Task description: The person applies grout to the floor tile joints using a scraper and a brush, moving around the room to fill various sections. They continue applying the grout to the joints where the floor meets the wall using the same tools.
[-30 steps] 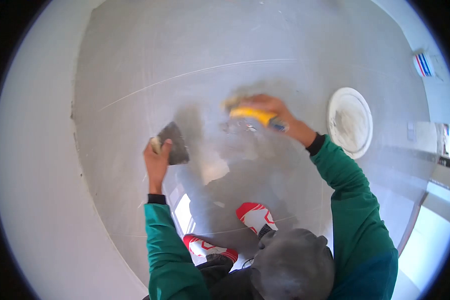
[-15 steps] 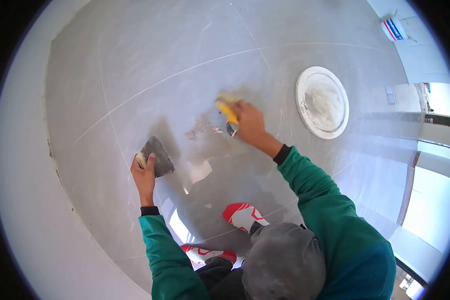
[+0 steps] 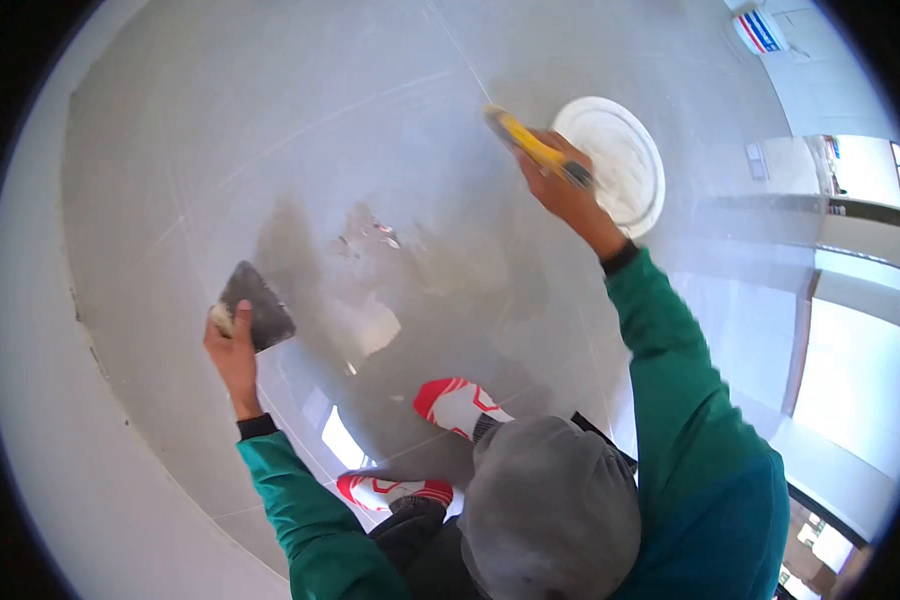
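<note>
My left hand point(image 3: 234, 345) is closed round the pale handle of a putty knife with a broad dark grey blade point(image 3: 262, 310), held over the left side of the tiled floor. My right hand point(image 3: 568, 190) grips a long yellow tool with a dark grey end point(image 3: 538, 146); its exact kind is not clear. That hand is beside a round white lid point(image 3: 654, 190), partly covering it. Pale powdery material point(image 3: 620, 178) lies on the lid. Between the hands, small scraps point(image 3: 386, 236) and smears show on the floor.
Two feet in red and white socks point(image 3: 460, 405) stand near the bottom, by a grey cap point(image 3: 552, 505). A white bucket with blue and red stripes point(image 3: 760, 32) is at the upper right. A pale wall point(image 3: 30, 330) borders the left side.
My right hand has moved up and right with the yellow tool, from over the stained floor to the lid. My left hand with the putty knife appears farther left; the view has shifted too.
</note>
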Tool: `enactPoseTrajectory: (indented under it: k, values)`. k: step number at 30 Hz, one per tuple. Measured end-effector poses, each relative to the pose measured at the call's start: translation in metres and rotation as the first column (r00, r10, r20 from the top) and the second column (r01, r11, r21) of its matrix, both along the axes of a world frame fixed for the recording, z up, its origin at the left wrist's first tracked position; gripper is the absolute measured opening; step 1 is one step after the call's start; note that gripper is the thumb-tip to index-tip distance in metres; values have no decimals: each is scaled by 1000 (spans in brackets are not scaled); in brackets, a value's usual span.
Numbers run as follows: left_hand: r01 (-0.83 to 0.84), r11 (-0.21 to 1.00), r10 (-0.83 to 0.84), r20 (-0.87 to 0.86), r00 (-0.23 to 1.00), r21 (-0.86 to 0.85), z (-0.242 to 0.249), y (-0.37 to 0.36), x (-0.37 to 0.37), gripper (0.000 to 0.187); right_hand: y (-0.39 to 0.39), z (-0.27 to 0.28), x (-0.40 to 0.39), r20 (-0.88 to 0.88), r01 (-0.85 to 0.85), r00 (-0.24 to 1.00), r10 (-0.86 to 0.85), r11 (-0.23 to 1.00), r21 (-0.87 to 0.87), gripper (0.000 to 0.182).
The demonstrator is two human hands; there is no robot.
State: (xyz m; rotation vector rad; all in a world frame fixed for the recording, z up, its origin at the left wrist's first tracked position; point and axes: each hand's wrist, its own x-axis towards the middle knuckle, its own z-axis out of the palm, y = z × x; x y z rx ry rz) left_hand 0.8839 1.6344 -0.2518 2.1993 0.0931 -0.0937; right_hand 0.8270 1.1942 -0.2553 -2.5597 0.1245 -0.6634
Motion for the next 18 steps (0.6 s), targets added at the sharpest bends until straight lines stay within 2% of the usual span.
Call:
enactPoseTrajectory:
  k: [2,4,5,6,7,8,10,11,16,18]
  values:
    - [-17,998,18,14,1000,-57,-6,6,-3,25,-9,2,-70,-67,112,991,-112,994,-10,18]
    - [-41,994,47,47,998,-104,-11,14,-5,25,-20,-6,-130,-227,290,937,-265,954,81,16]
    - [-64,985,72,44,996,-158,-15,15,-6,25,-35,-16,-144,-227,298,935,-273,951,82,16]
    - [-84,974,94,36,995,-211,-17,15,-6,24,-50,-25,-158,-240,261,936,-256,965,-13,16]
    - [-70,975,79,34,996,-212,-17,14,-5,24,-59,-27,-168,-253,221,937,-243,969,-110,16]
    - [-79,972,85,19,996,-221,-17,12,-3,25,-71,-30,-173,-248,234,935,-255,966,-113,16]
    - [-75,971,77,2,997,-229,-14,6,-2,25,-89,-32,-173,-165,215,951,-263,940,-264,16]
    - [-58,974,62,15,998,-219,-10,4,0,25,-95,-29,-174,-217,246,923,-319,920,-304,15]
    - [-49,984,51,7,999,-169,3,1,3,27,-108,-21,-189,-155,389,886,-437,883,-262,18]
    - [-64,982,73,45,996,-180,6,1,3,28,-108,-28,-198,-266,544,712,-649,751,-375,23]
